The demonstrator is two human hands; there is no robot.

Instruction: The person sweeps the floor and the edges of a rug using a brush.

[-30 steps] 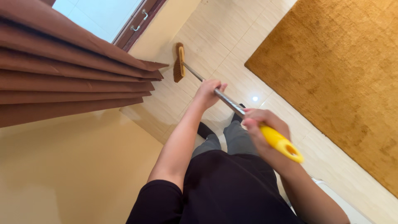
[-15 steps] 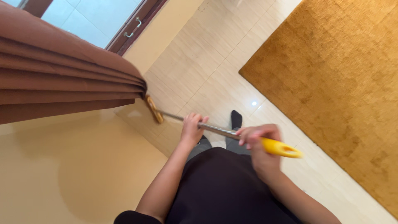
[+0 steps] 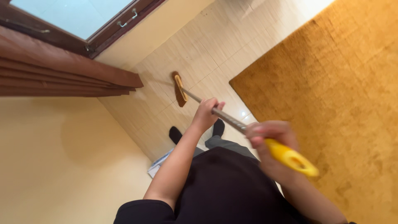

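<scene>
- the left hand (image 3: 204, 113) was wrapped around the metal shaft (image 3: 226, 118) of a broom, partway down its length, grip fully closed on it.
- the right hand (image 3: 271, 143) was closed around the yellow handle end (image 3: 291, 157) near the body; it showed blurred, so the exact finger placing could not be told.
- the broom head (image 3: 179, 88), brown bristles with a yellow back, sat on the pale tiled floor (image 3: 207, 49) at the far end of the shaft, near the foot of the cream wall (image 3: 62, 157) and just right of the brown curtain (image 3: 62, 76).
- a mustard rug (image 3: 331, 83) covered the floor on the right, its near-left corner close to the shaft but apart from the broom head.
- the person's dark socks (image 3: 175, 134) stood on the tiles between wall and rug; a pale flat thing lay at the wall base near the feet, too little of it showing to name.
- a window with a wooden frame (image 3: 120, 25) ran along the far wall above the curtain.
- risks, as a judgement: a stroke to the left could snag the bristles in the curtain hem and drag it; a stroke to the right could catch the rug edge and fold it or push dust under it.
- the pale thing by the feet could be stepped on or swept along if the head came back close to the body.
- socks on smooth tile might slip on a long reach.
</scene>
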